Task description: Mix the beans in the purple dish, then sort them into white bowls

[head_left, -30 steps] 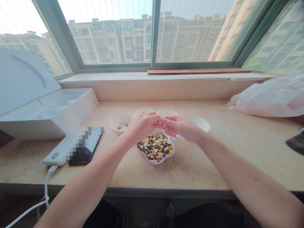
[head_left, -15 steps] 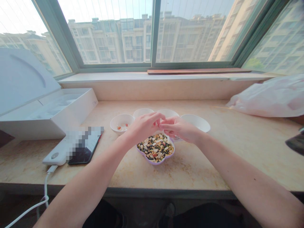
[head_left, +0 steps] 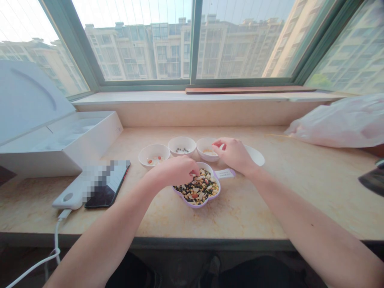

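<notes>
Beans and peanuts, mixed black, green, yellow and pale, fill a lilac-rimmed scalloped bowl on the stone-topped table. The person's two hands are apart from each other. The left hand is over the scalloped bowl's far left side, fingers curled down at the mix; whether they grip anything, I cannot tell. The right hand hovers at the right edge of the third white bowl, thumb and fingers bent toward each other, and whether something is between them cannot be made out. That bowl holds a few yellowish bits. Left of it, the second white bowl has small dark beans, and the leftmost white bowl has reddish and pale pieces. A fourth white bowl is partly hidden behind the right hand. A printed label lies just beside the scalloped bowl.
</notes>
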Tool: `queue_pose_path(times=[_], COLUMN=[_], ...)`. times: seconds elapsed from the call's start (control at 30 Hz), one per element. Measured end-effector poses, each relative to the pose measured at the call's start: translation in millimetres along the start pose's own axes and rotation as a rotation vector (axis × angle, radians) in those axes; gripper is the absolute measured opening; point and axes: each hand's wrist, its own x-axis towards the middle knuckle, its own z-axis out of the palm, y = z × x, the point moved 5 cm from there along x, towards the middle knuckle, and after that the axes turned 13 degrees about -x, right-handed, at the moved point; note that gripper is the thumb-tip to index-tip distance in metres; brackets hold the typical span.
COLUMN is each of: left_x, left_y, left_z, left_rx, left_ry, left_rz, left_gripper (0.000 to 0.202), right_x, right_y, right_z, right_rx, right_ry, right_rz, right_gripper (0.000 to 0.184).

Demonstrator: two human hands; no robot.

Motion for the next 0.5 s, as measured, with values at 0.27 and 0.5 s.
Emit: queue_pose_path(times=[0.27, 0.5], left_x=[3.8, 4.3], left_y=[2.6, -1.5], left_z=[4.6, 4.4], left_rx=[-0.002, -0.001], left_ry=[-0.096, -0.049], left_rz=[-0.035, -0.039], left_gripper=[0.03, 0.027], right_x=[2.0, -3.1], right_y=[6.8, -12.8], right_z=[5.4, -9.3], right_rx=[-0.105, 0.037], right_ry=[0.005, -0.017], right_rz=[-0.021, -0.129], right_gripper=[0.024, 0.021])
